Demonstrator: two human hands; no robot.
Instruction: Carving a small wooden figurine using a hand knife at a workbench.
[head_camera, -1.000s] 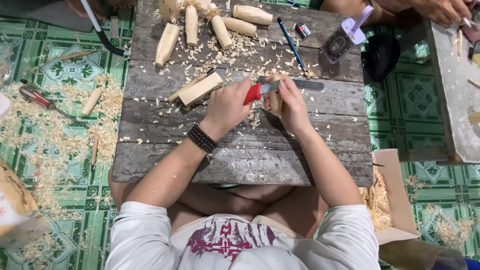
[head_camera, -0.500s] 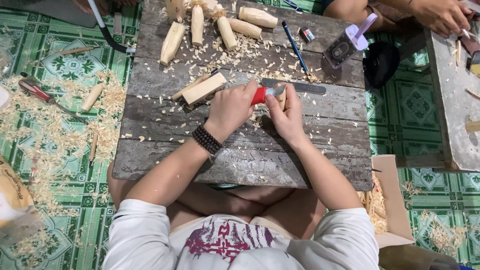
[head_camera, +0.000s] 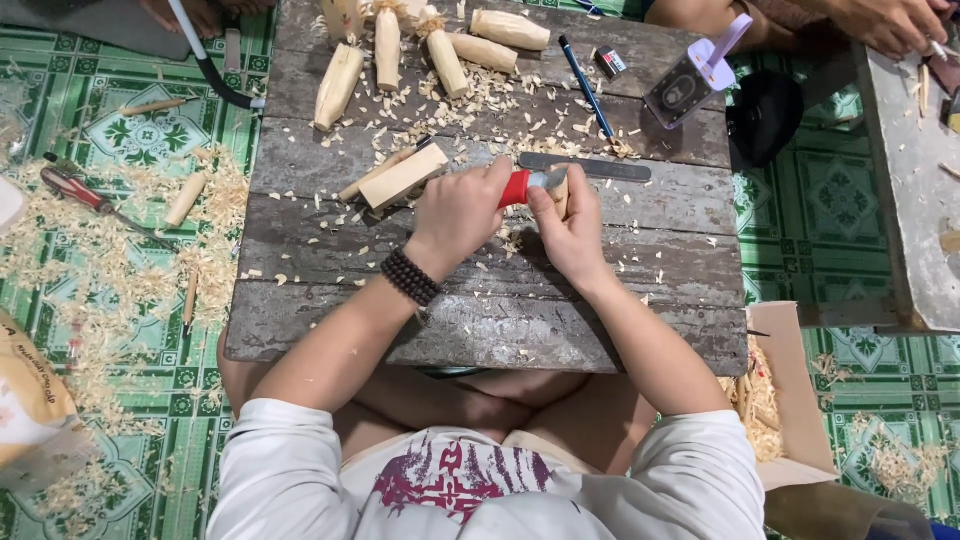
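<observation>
Knife (head_camera: 522, 186) gripped by left hand (head_camera: 462, 215), right hand (head_camera: 570, 225) steadying wood piece (head_camera: 559, 190)

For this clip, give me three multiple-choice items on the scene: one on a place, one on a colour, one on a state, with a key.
1. Where does the blue pencil lie?
A. on the wooden board, far side
B. on the green floor
C. in the cardboard box

2. What colour is the knife handle in the left hand?
A. yellow
B. red
C. black

3. How does the right hand stand with the small wood piece?
A. it lies flat on the board, clear of it
B. it hovers above it
C. its grip is closed on it

Key: 1 A, the pencil rests among shavings near the board's far edge. 2 B, red shows between thumb and fingers. 3 C, the fingers wrap the piece at the blade.
</observation>
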